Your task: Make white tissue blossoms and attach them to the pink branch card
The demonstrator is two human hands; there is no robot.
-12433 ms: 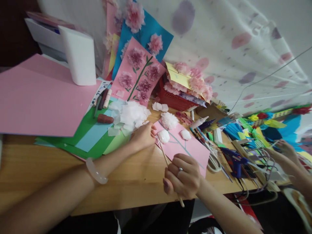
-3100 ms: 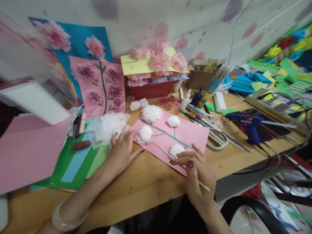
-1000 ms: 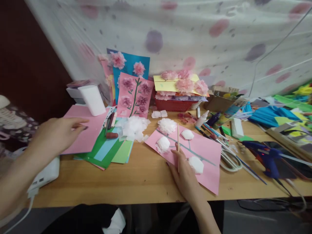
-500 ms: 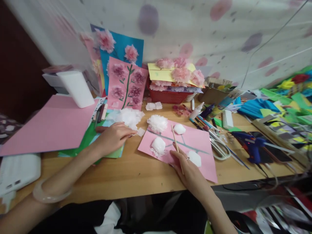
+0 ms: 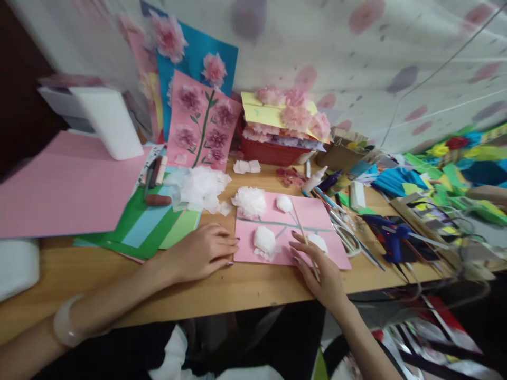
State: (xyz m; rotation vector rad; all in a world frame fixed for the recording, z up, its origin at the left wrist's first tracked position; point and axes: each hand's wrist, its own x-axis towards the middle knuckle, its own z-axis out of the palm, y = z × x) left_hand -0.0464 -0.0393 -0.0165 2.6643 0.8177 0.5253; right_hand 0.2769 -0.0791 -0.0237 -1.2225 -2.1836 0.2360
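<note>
A pink card (image 5: 317,211) with a drawn branch lies on the wooden table (image 5: 245,287). Three small white tissue puffs (image 5: 264,240) and a fluffy white tissue flower (image 5: 249,201) sit on it. My left hand (image 5: 202,252) rests on the table with its fingertips at the card's left edge, fingers loosely curled and holding nothing. My right hand (image 5: 319,266) lies on the card's near edge and holds a thin wooden stick (image 5: 301,227) that points away over the card.
A pile of white tissue (image 5: 200,186) and stacked coloured paper (image 5: 154,224) lie left. A red basket (image 5: 273,152) with paper flowers stands behind. Scissors (image 5: 348,240), pens and a blue glue gun (image 5: 386,235) lie right. Another person's arm (image 5: 489,194) shows far right.
My left hand came from the tissue pile to the card's left edge. The pink card has turned squarer to the table edge. My right hand stays on it with the stick.
</note>
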